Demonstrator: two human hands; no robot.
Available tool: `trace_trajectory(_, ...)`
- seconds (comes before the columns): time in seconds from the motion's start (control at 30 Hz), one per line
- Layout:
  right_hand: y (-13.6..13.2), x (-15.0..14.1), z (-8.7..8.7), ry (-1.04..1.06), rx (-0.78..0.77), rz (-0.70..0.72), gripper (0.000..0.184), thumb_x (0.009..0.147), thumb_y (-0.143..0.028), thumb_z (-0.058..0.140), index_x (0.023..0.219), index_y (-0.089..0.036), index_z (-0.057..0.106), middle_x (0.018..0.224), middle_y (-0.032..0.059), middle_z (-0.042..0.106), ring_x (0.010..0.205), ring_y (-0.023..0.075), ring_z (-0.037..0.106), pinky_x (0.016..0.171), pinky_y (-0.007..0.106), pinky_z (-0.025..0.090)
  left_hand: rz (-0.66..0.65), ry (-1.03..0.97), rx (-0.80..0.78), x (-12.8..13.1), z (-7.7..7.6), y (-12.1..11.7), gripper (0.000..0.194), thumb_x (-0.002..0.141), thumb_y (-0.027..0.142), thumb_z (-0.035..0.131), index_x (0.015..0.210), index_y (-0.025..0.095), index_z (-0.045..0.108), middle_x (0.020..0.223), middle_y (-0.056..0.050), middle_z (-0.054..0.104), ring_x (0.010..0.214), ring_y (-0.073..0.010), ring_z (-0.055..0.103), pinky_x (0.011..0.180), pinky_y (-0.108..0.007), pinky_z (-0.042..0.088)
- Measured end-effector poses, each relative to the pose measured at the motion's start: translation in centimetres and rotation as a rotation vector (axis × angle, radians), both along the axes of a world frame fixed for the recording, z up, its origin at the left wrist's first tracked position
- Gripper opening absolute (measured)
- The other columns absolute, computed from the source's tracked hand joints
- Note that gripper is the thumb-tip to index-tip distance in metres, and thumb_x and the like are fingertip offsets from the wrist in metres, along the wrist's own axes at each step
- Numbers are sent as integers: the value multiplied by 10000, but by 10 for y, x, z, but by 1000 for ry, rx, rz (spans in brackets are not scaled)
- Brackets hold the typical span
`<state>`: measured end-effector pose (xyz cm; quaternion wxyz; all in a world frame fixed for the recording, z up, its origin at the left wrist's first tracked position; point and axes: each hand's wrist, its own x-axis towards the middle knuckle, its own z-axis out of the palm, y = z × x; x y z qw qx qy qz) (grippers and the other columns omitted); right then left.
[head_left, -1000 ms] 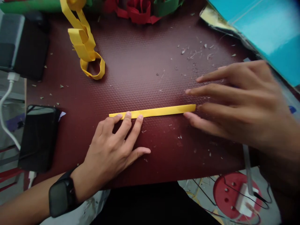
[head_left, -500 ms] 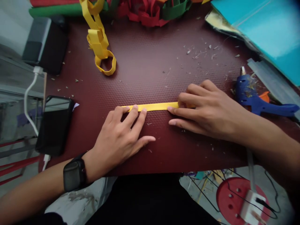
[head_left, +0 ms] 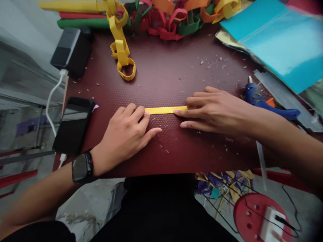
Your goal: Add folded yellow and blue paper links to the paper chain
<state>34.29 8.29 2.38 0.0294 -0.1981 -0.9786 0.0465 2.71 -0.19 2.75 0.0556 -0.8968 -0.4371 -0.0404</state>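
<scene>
Here, a dark red, finely pebbled tabletop (head_left: 161, 151) is dotted with pale scraps, and a narrow, flat yellow paper strip (head_left: 161, 110) lies across it. The left hand (head_left: 126, 129) rests its fingertips on the strip's left end; the right hand (head_left: 214, 111) lays bent fingers over the right end. Both thumbs spread clear, so neither hand is clenched or pinching the paper. Beyond the strip are a yellow paper-link chain (head_left: 123, 53) and a heap of red, green and orange paper loops (head_left: 166, 33). Left of it sit a black box-shaped device (head_left: 73, 50) with a white cable (head_left: 47, 106) plugged in and a glossy black phone-like slab (head_left: 73, 124). Right of it lies a blue glue gun (head_left: 274, 106), with a glossy turquoise sheet (head_left: 277, 43) farther off. Below and right of the strip, a round red stool top (head_left: 241, 218) bears a white socket block (head_left: 270, 223) holding a black plug (head_left: 284, 220).
</scene>
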Motion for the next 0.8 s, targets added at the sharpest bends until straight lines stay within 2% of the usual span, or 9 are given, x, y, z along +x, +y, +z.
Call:
trace_trajectory(0.13, 7, -27, 8, -88, 18, 24, 510, 1249, -612, 476, 1343, -280, 852, 980, 65, 749, 863, 210, 644, 768, 394, 317, -36, -105, -38, -10, -2, 10, 465, 1222, 436, 530, 1111, 108, 840, 1045, -159, 756, 1020, -345, 683, 853, -490, 573)
trace_trajectory(0.27, 13, -59, 11, -147, 19, 39, 481, 1238, -609, 512, 1390, -297, 845, 973, 48, 757, 778, 168, 629, 722, 379, 328, -85, -235, -141, -24, -4, 24, 397, 1191, 294, 544, 975, 143, 841, 990, -111, 759, 971, -286, 674, 886, -448, 590)
trace_trajectory(0.37, 16, -80, 12, -152, 28, 43, 440, 1220, -579, 575, 1470, -308, 816, 1006, 47, 783, 758, 159, 620, 726, 373, 330, -82, -246, -163, -29, -4, 30, 357, 1142, 248, 571, 894, 158, 810, 965, -100, 746, 951, -266, 673, 876, -427, 583)
trace_trajectory(0.47, 16, -88, 11, -172, 39, 50, 415, 1215, -546, 600, 1492, -316, 807, 1017, 46, 793, 772, 171, 620, 753, 380, 311, -84, -211, -154, -28, -4, 31, 329, 1114, 228, 575, 870, 157, 785, 971, -109, 736, 952, -264, 675, 880, -420, 588)
trace_trajectory(0.6, 12, -68, 12, -196, 8, 15, 417, 1220, -562, 580, 1409, -310, 853, 996, 50, 779, 794, 191, 614, 771, 398, 262, -83, -190, -150, -27, -6, 30, 334, 1104, 224, 557, 876, 143, 789, 1018, -140, 748, 980, -283, 695, 908, -440, 611)
trace_trajectory(0.8, 0, 4, 15, -138, -53, -160, 529, 1238, -593, 488, 1165, -281, 909, 940, 66, 755, 864, 212, 633, 800, 420, 218, -29, -231, -210, -28, -7, 33, 323, 1102, 229, 549, 909, 137, 791, 1161, -171, 781, 1062, -292, 742, 1042, -470, 638)
